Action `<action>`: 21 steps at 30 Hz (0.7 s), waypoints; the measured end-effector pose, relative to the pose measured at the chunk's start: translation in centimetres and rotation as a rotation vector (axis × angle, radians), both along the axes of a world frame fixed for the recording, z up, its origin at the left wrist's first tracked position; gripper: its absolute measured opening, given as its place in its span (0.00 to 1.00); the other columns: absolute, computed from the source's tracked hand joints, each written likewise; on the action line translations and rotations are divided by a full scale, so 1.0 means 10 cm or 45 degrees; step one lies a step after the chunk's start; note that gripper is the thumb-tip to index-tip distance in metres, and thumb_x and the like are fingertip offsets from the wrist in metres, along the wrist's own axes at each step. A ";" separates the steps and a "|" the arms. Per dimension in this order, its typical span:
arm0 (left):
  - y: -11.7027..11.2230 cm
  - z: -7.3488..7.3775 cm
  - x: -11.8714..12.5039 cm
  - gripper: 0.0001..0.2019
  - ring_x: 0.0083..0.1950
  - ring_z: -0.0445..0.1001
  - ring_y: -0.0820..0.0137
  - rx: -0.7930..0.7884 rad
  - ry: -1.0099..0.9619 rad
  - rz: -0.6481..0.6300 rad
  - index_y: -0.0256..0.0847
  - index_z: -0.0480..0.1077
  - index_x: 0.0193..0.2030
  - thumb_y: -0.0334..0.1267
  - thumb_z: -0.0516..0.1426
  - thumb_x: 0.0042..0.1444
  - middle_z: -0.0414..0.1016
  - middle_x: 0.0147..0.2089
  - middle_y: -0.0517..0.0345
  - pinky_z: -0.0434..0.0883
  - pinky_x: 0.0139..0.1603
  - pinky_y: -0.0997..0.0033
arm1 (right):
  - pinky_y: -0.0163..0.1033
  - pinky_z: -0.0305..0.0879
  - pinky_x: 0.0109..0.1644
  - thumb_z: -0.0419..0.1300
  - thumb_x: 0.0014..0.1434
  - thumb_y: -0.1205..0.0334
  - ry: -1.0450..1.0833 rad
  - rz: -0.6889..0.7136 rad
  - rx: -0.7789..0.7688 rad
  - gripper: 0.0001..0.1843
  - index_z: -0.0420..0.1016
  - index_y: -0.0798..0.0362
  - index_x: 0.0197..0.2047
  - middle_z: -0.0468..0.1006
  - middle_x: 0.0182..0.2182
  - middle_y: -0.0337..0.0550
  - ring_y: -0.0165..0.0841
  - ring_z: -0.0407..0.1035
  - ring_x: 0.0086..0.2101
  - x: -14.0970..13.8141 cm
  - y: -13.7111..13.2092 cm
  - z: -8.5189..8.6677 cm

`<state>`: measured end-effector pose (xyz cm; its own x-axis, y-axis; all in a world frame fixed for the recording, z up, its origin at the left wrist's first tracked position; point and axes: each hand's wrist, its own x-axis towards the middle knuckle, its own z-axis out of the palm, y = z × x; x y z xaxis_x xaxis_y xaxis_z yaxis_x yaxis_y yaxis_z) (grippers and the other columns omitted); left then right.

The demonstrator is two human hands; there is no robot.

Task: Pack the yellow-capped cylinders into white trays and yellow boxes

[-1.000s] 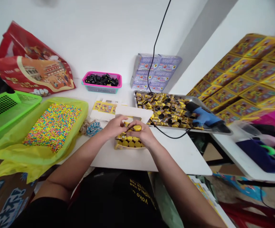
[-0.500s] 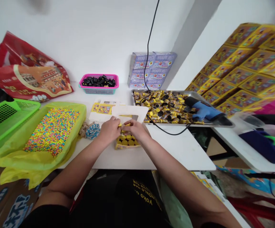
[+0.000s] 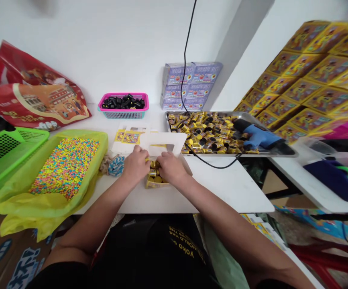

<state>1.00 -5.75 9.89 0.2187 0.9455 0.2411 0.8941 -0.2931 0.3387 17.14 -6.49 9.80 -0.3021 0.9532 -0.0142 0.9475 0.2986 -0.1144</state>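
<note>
Now your left hand (image 3: 136,165) and right hand (image 3: 171,167) curl over the mid-frame box (image 3: 158,185) of yellow tubes (image 3: 157,179), grips hidden, can't tell.

A white wall (image 3: 101,44) rises beyond the white table (image 3: 228,186); rightward I see a second table (image 3: 298,180) and, nearer, a red stool (image 3: 321,254).

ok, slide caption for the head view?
Left hand and right hand at an open box of small yellow cylinders, a filled metal tray to the right.
</note>
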 end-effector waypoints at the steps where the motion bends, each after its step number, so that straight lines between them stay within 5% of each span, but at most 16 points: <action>1: 0.00 0.00 -0.01 0.03 0.43 0.76 0.64 0.041 -0.075 0.063 0.42 0.75 0.39 0.35 0.60 0.58 0.71 0.48 0.51 0.70 0.45 0.66 | 0.43 0.67 0.51 0.58 0.59 0.73 -0.054 0.013 0.022 0.15 0.81 0.58 0.47 0.77 0.47 0.60 0.48 0.67 0.54 0.00 0.00 0.04; 4: 0.02 0.01 -0.06 0.09 0.44 0.76 0.62 0.009 -0.283 0.221 0.43 0.71 0.39 0.39 0.65 0.54 0.73 0.44 0.53 0.70 0.47 0.65 | 0.43 0.67 0.47 0.61 0.59 0.68 -0.059 -0.042 0.045 0.14 0.80 0.58 0.49 0.75 0.49 0.61 0.48 0.70 0.52 0.01 0.03 0.10; 8: 0.08 0.01 -0.13 0.24 0.39 0.75 0.63 -0.363 -0.537 0.296 0.43 0.68 0.46 0.41 0.70 0.43 0.75 0.39 0.58 0.68 0.41 0.67 | 0.39 0.67 0.41 0.66 0.58 0.61 0.190 -0.166 -0.069 0.12 0.80 0.53 0.45 0.79 0.46 0.51 0.41 0.75 0.44 0.04 0.10 0.07; 11: 0.14 -0.03 -0.14 0.15 0.34 0.73 0.66 -0.536 -0.603 0.195 0.41 0.70 0.38 0.39 0.68 0.43 0.75 0.33 0.61 0.65 0.34 0.70 | 0.36 0.65 0.40 0.67 0.56 0.63 0.380 -0.201 -0.146 0.10 0.80 0.50 0.43 0.83 0.42 0.45 0.39 0.76 0.42 0.01 0.16 -0.02; 16: 0.18 -0.13 -0.10 0.06 0.33 0.71 0.67 -0.451 -0.550 0.136 0.41 0.71 0.31 0.36 0.62 0.44 0.73 0.29 0.62 0.62 0.33 0.71 | 0.38 0.65 0.42 0.69 0.55 0.64 0.444 -0.188 -0.188 0.12 0.81 0.50 0.44 0.84 0.42 0.46 0.40 0.77 0.44 -0.02 0.18 -0.08; 21: 0.16 -0.15 -0.07 0.06 0.33 0.71 0.66 -0.370 -0.501 0.145 0.41 0.71 0.30 0.40 0.61 0.48 0.74 0.29 0.60 0.62 0.33 0.71 | 0.38 0.65 0.43 0.65 0.60 0.63 0.440 -0.227 0.050 0.13 0.78 0.53 0.48 0.81 0.46 0.49 0.38 0.76 0.42 0.00 -0.08 0.02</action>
<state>0.25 -4.19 8.41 0.0553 0.9984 0.0080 0.7028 -0.0446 0.7100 17.15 -7.29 9.99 -0.1120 0.9889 0.0972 0.8926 0.1431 -0.4275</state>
